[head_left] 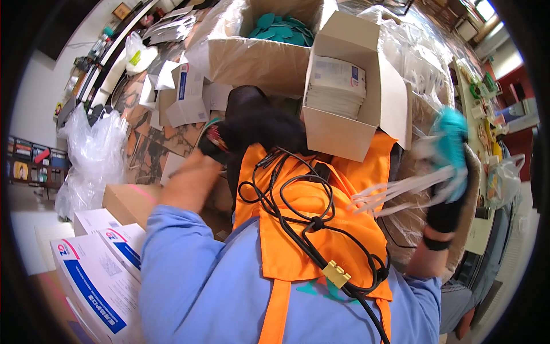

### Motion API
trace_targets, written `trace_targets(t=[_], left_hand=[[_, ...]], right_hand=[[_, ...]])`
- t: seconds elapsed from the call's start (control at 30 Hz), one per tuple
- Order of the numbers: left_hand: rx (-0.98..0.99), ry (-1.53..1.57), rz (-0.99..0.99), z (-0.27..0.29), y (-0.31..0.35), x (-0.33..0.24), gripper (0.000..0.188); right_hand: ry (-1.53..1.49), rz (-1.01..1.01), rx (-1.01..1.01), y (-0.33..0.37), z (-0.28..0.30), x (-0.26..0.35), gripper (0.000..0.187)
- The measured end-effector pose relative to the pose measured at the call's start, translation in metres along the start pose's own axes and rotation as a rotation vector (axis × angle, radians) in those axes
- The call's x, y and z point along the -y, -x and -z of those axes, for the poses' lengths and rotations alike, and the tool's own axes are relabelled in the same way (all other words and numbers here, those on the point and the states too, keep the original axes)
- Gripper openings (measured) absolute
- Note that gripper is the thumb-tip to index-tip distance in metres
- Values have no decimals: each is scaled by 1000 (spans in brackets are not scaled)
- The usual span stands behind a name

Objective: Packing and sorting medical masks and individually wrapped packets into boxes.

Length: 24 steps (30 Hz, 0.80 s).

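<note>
My right hand (447, 203), in a black glove, is raised at the right, closed around a blurred bundle of teal face masks (451, 137). Their white elastic loops (409, 189) trail leftward over my orange apron (321, 229). My left hand (258, 123), also black-gloved, is at the near left corner of an open white carton (344, 135); motion blur and the dark glove hide how its fingers lie. Inside that carton stands a stack of white printed packets (335, 86). Beyond it, a lined cardboard box (258, 60) holds many teal pieces (281, 30).
A large plastic-lined box (418, 63) with clear wrapping is at the right. White printed cartons (94, 286) sit at lower left, beside a brown box (132, 200). Clear plastic bags (89, 155) lie on the left. Black cables (298, 229) hang down my front.
</note>
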State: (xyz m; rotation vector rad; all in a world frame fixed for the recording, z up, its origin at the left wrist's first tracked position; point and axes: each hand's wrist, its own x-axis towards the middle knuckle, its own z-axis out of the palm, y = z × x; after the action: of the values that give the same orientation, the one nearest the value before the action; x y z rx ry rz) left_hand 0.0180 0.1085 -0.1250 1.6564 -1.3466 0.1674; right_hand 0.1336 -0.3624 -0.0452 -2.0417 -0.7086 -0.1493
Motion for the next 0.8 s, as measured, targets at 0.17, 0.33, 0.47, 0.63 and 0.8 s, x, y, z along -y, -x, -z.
trace_targets(t=[0.17,0.33,0.47,0.63,0.8], left_hand=[[-240,-488,1162,38,79,-47,18],[257,-925,1477,-8,200,-25,26],[321,-771,1619,-22,190,-49,22],[-240,-859,1624,-21,183,-50,38],[-507,-440,932,42,48,-24,43]], right_hand=[[-716,-223,-258,-30,-3,57,38],[-1038,-204,-205,-45,-40,78,41],[409,412,-198,-47,-58,101,48],[247,335,-85,-53,-76,129,52],[51,341,-5,-56,-93,142,59]])
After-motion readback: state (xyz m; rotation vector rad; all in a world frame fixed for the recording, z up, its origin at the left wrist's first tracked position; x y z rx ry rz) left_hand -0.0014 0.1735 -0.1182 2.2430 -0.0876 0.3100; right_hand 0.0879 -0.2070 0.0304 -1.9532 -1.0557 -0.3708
